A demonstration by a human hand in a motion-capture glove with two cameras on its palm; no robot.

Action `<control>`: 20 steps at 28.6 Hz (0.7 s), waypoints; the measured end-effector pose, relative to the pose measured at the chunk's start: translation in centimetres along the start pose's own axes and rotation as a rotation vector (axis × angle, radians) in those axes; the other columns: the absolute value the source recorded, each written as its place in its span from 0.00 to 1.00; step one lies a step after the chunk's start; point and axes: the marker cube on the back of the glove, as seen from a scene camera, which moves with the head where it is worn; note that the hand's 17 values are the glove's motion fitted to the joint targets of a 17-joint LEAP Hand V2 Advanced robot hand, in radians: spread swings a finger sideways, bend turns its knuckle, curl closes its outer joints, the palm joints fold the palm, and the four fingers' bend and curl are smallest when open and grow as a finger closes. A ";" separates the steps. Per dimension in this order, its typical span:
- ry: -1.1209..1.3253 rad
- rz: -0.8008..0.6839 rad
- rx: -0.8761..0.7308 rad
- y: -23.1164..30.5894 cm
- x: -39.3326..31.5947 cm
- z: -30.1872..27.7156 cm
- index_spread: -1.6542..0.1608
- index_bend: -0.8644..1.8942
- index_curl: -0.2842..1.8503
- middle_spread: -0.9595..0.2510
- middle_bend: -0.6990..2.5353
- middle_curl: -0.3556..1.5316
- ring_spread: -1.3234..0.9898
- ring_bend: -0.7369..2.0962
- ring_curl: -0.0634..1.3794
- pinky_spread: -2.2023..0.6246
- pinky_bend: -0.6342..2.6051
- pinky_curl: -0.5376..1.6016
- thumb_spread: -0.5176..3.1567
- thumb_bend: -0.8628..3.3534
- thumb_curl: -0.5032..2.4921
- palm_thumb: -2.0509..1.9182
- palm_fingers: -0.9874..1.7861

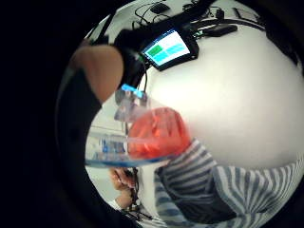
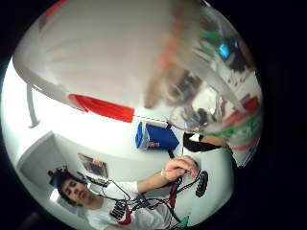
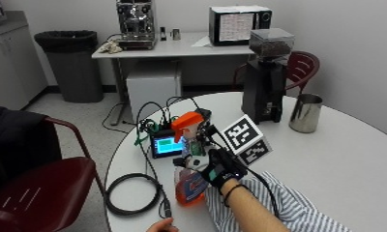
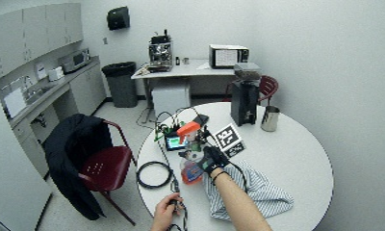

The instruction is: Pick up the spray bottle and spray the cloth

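At the near edge of the round white table, a spray bottle with orange liquid and an orange trigger head is held upright by the gloved right hand, whose fingers are curled round the bottle's neck just below the head. Whether the bottle's base rests on the table or has just cleared it cannot be told from the outside view. The striped cloth lies crumpled on the table just beside the bottle, partly under the forearm. In the little-finger-side palm view the orange bottle is seen close to the palm, with the striped cloth right next to it and a small lit screen further off on the table.

The step in hand is judged to be the pick-up: the bottle is gripped, but the nozzle is not yet seen aimed at the cloth. For the next move, the bottle would need to be lifted and turned so that the nozzle faces the cloth, and a finger brought onto the trigger. Care is called for near the small screen and the coiled black cable, which sit close by and could be wetted by stray spray.
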 end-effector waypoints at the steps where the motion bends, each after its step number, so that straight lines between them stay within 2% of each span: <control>1: -0.001 0.008 -0.017 0.2 0.4 0.0 0.75 0.33 0.29 0.67 0.34 0.46 0.52 0.39 0.34 0.85 0.25 0.40 0.34 0.20 0.37 0.77 0.65; 2: -0.006 0.013 -0.033 0.4 0.8 -0.1 0.74 0.28 0.26 0.68 0.34 0.46 0.53 0.38 0.34 0.85 0.27 0.42 0.34 0.19 0.36 0.76 0.57; 3: -0.012 0.013 -0.047 0.5 1.1 -0.2 0.73 0.27 0.26 0.68 0.34 0.46 0.54 0.37 0.35 0.86 0.29 0.43 0.35 0.19 0.36 0.75 0.51; 5: -0.023 0.008 -0.063 0.8 1.1 -0.6 0.72 0.29 0.25 0.70 0.33 0.45 0.56 0.36 0.35 0.87 0.31 0.44 0.35 0.19 0.35 0.75 0.47; 11: -0.031 -0.024 -0.036 1.5 -0.1 -3.3 0.72 0.31 0.21 0.73 0.33 0.43 0.59 0.36 0.30 0.88 0.33 0.43 0.37 0.20 0.34 0.75 0.46; 20: 0.071 -0.019 -0.037 5.0 0.0 -7.6 0.71 0.34 0.20 0.73 0.34 0.42 0.60 0.38 0.29 0.88 0.33 0.42 0.38 0.20 0.33 0.74 0.49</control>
